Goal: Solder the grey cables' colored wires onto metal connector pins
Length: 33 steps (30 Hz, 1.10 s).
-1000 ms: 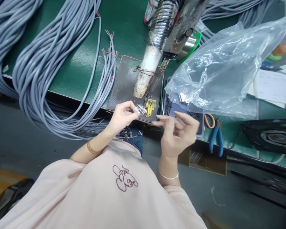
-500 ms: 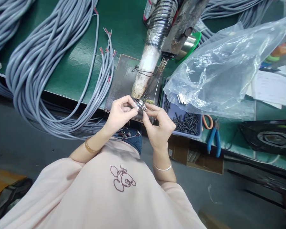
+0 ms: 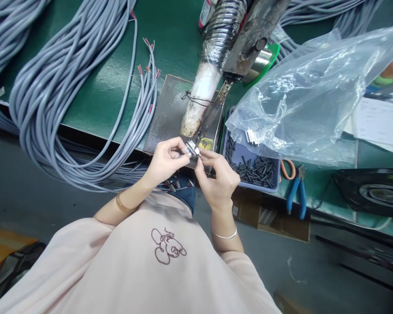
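Observation:
Between thumb and fingers, my left hand pinches a small silvery connector with a row of pins. My right hand is closed in a pinch at the connector's right end; what its fingertips hold is too small to make out. Just beyond them, a soldering iron's thin dark tip points down beside a white, tape-wrapped tube with a scorched end. Under both lies a dark metal plate. Several small connectors with wires rest on my lap.
Bundles of grey cable cover the left of the green bench. To the right are a blue tray of black tubes, a clear plastic bag overlapping it, blue-handled pliers, a solder spool and a black fan.
Both hands have drawn slightly towards me, bringing the connector a little away from the iron's tip. My right fingertips still stay close to its end.

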Motion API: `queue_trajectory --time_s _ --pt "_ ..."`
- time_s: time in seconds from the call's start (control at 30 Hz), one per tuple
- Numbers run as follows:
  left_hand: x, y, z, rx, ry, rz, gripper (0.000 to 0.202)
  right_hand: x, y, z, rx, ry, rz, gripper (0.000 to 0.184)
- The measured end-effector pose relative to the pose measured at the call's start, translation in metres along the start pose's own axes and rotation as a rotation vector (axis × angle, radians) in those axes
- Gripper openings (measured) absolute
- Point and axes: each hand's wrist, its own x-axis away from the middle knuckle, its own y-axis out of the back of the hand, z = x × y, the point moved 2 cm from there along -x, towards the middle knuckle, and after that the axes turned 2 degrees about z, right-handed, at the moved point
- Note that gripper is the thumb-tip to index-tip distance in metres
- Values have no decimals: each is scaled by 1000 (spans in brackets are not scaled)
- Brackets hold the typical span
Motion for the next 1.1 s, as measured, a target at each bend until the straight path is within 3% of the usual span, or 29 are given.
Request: queue_trajectory --time_s 0.33,0.7,0.9,1.0,1.1 --pt "2 0 -1 -114 -12 -26 16 0 0 6 50 1 -34 17" --pt "4 0 -13 -203 -25 -43 13 -4 3 8 7 -117 -28 12" --pt "8 -1 -11 -242 -15 36 13 -2 9 9 4 -104 -3 15" --pt "13 -1 -1 -268 40 102 12 4 14 4 -57 -203 0 9" --pt "23 -1 9 -306 84 246 8 10 24 -2 -170 -336 -131 7"
